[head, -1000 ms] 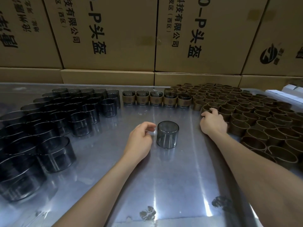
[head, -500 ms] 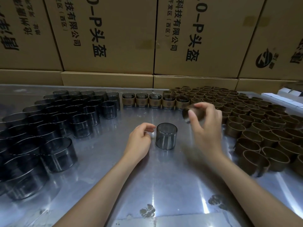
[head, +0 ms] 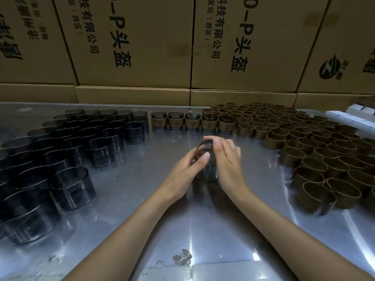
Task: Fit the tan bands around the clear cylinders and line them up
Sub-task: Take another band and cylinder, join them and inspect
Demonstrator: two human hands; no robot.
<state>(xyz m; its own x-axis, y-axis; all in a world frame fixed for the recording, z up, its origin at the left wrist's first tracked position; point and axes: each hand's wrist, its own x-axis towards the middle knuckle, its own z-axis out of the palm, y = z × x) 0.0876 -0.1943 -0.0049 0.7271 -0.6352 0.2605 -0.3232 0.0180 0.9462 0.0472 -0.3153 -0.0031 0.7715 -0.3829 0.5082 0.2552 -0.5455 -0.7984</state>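
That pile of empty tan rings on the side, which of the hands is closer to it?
Right. The right hand sits between the pile of empty tan rings and the left hand, though it touches none of them. The left hand is farther, across the cylinder both hands work on.

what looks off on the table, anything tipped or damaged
Nothing tipped or spilled. One oddity: the metal table has worn patches near the front edge. Finished cylinders stand in a straight row.

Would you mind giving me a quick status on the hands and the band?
Left hand and right hand both pinch tan band at top of clear cylinder. Band not yet seated. Five banded cylinders lined up behind. Nothing in the way.
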